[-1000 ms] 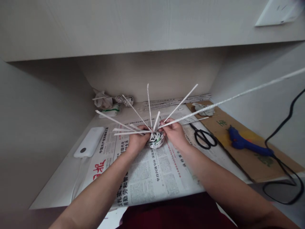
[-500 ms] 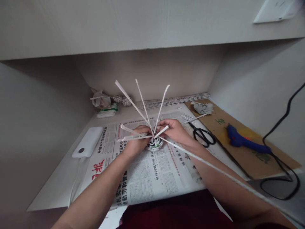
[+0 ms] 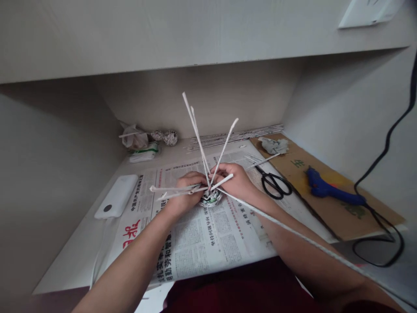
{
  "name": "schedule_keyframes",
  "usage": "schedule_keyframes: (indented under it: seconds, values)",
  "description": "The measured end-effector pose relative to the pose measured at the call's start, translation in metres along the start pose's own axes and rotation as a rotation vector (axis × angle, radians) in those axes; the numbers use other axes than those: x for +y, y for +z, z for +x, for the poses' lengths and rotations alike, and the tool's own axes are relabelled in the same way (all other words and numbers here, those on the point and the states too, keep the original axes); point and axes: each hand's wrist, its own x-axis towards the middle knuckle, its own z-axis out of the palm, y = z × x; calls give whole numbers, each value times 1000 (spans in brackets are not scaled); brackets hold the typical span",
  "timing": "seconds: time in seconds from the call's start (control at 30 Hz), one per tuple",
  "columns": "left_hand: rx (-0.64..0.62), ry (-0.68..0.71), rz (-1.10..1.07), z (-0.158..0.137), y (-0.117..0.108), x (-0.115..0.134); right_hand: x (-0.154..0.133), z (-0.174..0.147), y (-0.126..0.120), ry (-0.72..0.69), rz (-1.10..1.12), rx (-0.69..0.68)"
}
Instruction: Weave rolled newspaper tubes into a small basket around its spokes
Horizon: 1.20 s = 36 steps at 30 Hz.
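Note:
Between my two hands is a small woven piece (image 3: 211, 198) of rolled newspaper, round at the bottom. Several white paper sticks (image 3: 197, 130) spread out from its top, some pointing up and some to the left. My left hand (image 3: 190, 188) is closed around its left side, fingertips partly hidden behind the sticks. My right hand (image 3: 232, 177) pinches at the right side, near the base of an upright stick. One long paper strand (image 3: 276, 221) runs from the piece across my right forearm to the lower right.
Newspaper (image 3: 195, 243) covers the table. To the right lie black scissors (image 3: 276, 184), a cardboard sheet (image 3: 329, 217), a blue glue gun (image 3: 332, 189) with a black cord and a crumpled cloth (image 3: 273, 145). A white power bank (image 3: 116, 196) lies left; paper rods (image 3: 241, 135) lie along the back.
The stick that leaned up-left now stands more upright, close to its neighbour. The left-pointing sticks have shifted lower and further left. Both hands stay on the woven piece.

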Motion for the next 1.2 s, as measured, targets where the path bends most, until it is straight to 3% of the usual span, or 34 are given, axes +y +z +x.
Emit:
schedule_keyframes:
  seconds: [0.27,0.53,0.73,0.97,1.2]
  values:
    - [-120,70,50,1,-6,4,3,-3,3,3,72,-7]
    - [-44,-275,-182,1,0,7,6,-1,5,54,-26,45]
    - [82,-388,-256,2,10,3,2,-3,4,78,40,-53]
    - [-5,-373,-315,2,8,3,-4,-3,0,-26,-95,4]
    - [-76,-352,-350,1,7,1,-4,-2,-2,25,-52,-44]
